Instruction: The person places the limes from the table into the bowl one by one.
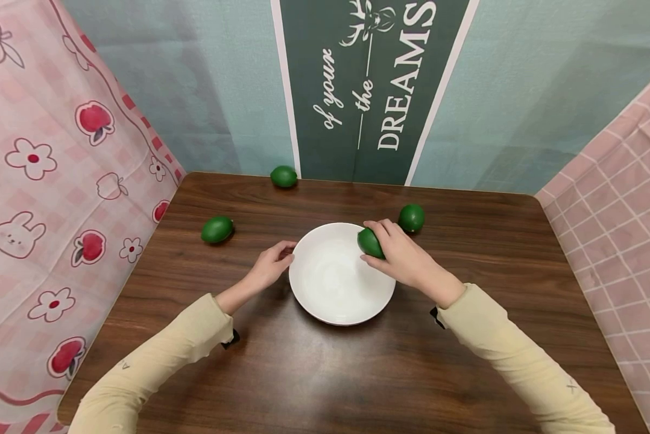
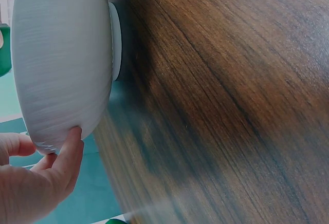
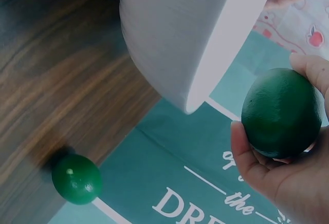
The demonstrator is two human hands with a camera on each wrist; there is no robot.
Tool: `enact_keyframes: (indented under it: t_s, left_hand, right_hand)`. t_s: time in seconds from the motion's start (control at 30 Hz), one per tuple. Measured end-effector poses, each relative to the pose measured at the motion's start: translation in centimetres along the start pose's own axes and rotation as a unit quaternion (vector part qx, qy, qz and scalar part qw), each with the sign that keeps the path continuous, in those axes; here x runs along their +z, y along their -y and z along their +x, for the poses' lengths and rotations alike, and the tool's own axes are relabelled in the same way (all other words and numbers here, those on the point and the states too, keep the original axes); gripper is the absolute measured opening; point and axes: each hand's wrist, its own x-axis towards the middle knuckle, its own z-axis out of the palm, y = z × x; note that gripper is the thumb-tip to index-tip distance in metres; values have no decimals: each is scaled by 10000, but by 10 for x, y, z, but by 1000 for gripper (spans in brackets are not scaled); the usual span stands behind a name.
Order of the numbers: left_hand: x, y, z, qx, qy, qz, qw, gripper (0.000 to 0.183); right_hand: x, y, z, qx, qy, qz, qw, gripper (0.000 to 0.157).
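Note:
A white bowl [image 1: 338, 277] stands on the wooden table. At its left side my left hand [image 1: 271, 265] grips the rim, the thumb near the edge and the fingertips against the outer wall, as the left wrist view of the bowl [image 2: 64, 54] shows. My right hand [image 1: 403, 253] holds a green lime [image 1: 371, 242] above the bowl's right part. In the right wrist view, the thumb and fingers curl round this lime [image 3: 281, 113], which is higher than the bowl's rim. Another lime [image 1: 412, 217] lies just behind the right hand.
One lime [image 1: 283, 176] lies at the table's back edge, and another lime [image 1: 217, 229] at the left. Behind the table [image 1: 325, 374] hangs a blue-green cloth [image 1: 222, 90] with printed lettering. Pink patterned cloths flank it on the left [image 1: 32, 211] and right [image 1: 623, 241].

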Motion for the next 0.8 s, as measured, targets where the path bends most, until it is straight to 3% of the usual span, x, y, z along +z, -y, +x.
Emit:
enact_keyframes:
  t_s: [0.8]
  left_hand:
    - [0,-2,1,-49,4,-70,10000,33]
  right_hand:
    - [34,6,0,-373,434,-197,9982,56]
